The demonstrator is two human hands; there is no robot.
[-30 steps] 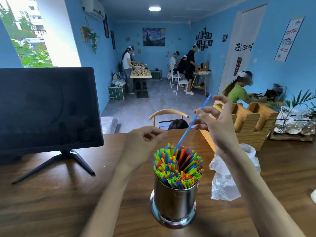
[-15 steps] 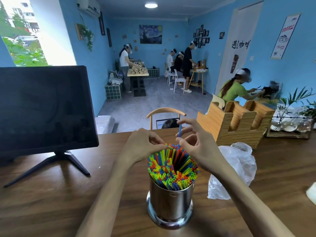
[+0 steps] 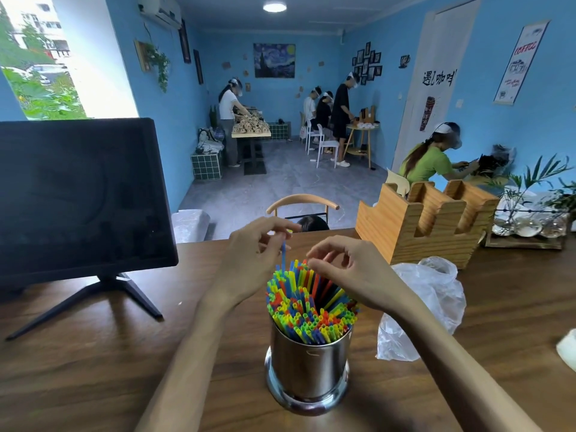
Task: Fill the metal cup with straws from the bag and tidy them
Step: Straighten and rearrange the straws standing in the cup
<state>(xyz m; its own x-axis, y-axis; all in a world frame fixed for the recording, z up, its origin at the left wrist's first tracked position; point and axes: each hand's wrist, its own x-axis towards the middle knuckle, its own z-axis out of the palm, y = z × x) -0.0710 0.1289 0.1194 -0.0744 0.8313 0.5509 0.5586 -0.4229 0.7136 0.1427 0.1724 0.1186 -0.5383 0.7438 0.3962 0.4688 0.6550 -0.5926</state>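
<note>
Shiny steel forms the round metal cup (image 3: 308, 366), which stands upright on the brown wooden table (image 3: 78, 363), near its front edge and about midway across. It is packed with thin plastic straws (image 3: 311, 310) in blue, yellow, green, red and orange, their open ends fanning out above the rim. One blue straw (image 3: 283, 255) sticks up higher than the rest at the far left of the bundle; the left hand (image 3: 252, 263) pinches its top between thumb and fingertips. The right hand (image 3: 349, 269) hovers just over the far side of the bundle, fingers loosely curled, holding nothing. A crumpled clear plastic bag (image 3: 430, 307) lies to the right of the cup. Behind it stands a slotted wooden holder (image 3: 417, 222). A dark flat monitor (image 3: 78, 201) on a stand sits on the left.
</note>
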